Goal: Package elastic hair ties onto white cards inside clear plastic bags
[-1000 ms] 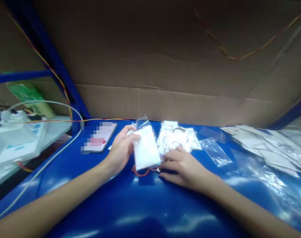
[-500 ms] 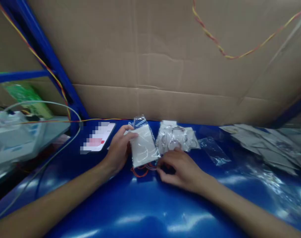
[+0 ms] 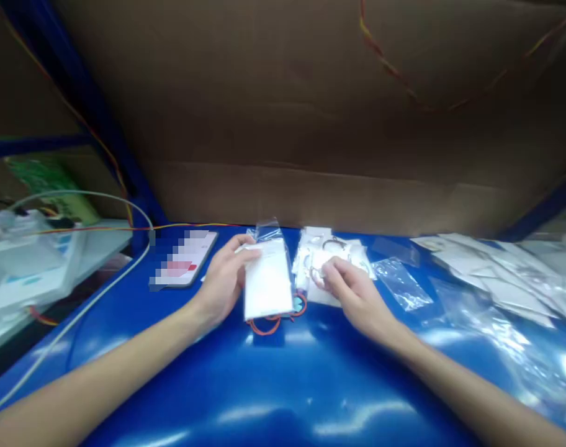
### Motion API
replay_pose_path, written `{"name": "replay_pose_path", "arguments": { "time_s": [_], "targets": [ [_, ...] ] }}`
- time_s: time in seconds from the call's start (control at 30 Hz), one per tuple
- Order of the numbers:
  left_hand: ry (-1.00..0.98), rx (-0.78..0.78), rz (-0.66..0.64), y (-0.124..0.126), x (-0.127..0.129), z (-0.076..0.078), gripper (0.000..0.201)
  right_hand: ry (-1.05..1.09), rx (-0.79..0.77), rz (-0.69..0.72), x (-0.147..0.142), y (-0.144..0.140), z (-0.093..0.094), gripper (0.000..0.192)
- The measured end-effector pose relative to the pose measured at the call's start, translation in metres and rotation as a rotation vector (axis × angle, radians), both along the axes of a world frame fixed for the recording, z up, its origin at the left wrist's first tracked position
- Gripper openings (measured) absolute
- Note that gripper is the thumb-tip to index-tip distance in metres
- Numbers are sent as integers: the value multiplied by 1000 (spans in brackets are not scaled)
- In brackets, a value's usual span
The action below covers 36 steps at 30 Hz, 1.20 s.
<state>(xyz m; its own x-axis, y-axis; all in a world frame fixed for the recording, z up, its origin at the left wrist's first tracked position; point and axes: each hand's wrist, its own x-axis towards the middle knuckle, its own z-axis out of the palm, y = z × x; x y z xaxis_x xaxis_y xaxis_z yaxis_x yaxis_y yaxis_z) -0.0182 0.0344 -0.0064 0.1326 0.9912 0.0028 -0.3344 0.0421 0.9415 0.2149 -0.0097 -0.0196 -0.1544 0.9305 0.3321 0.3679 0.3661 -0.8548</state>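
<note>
My left hand (image 3: 222,273) is closed on a clear plastic bag (image 3: 269,279) with a white card inside, thumb on its front and the bag's clear end pointing away from me. Under the bag's lower edge lie orange-red cord loops (image 3: 264,329), one with a light blue piece (image 3: 298,304) on it. My right hand (image 3: 355,295) is pinched over a pile of white bagged cards (image 3: 357,254). A thin dark loop (image 3: 316,278) shows right at its fingertips. Whether the fingers grip this loop or a card's bag, I cannot make out.
Left of my left hand lies a phone (image 3: 185,261), its screen partly blurred. Clear plastic bags (image 3: 404,285) lie on the blue tabletop (image 3: 264,385); white cards (image 3: 488,273) spread at the right. A pale cable (image 3: 97,304) crosses the left side. Cardboard (image 3: 283,124) stands behind.
My right hand has moved from beside the cord loops, up and right onto the pile of bagged cards. The left hand's bag has tilted more upright. The cardboard looks darker.
</note>
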Motion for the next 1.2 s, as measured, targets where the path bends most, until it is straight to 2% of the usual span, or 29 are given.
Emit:
{"name": "replay_pose_path", "arguments": {
  "time_s": [0.23,0.3,0.4,0.6,0.77,0.93,0.97,1.07,1.1,1.2],
  "targets": [
    [202,99,-350,-15,1,-2,32,166,2,-117,10,9,10,42],
    [257,96,-444,-17,2,-2,30,183,-20,-112,11,9,12,40],
    [312,103,-515,-19,3,-2,30,220,-103,-57,9,6,14,35],
    [353,133,-549,-23,4,-2,36,299,-139,50,2,-1,14,24],
    [354,144,-566,-23,4,-3,36,358,-184,59,2,-3,13,21],
    [346,152,-574,-22,4,-6,36,306,-149,94,2,-5,14,11],
    [346,146,-572,-22,4,-6,36,294,-139,111,2,-5,15,13],
    [360,134,-545,-22,5,-6,38,283,-103,177,4,-7,16,36],
    [371,140,-534,-21,5,-5,37,265,-87,192,4,-8,17,37],
    [385,159,-501,-21,7,-4,36,165,-37,179,3,-12,19,18]
  ]
}}
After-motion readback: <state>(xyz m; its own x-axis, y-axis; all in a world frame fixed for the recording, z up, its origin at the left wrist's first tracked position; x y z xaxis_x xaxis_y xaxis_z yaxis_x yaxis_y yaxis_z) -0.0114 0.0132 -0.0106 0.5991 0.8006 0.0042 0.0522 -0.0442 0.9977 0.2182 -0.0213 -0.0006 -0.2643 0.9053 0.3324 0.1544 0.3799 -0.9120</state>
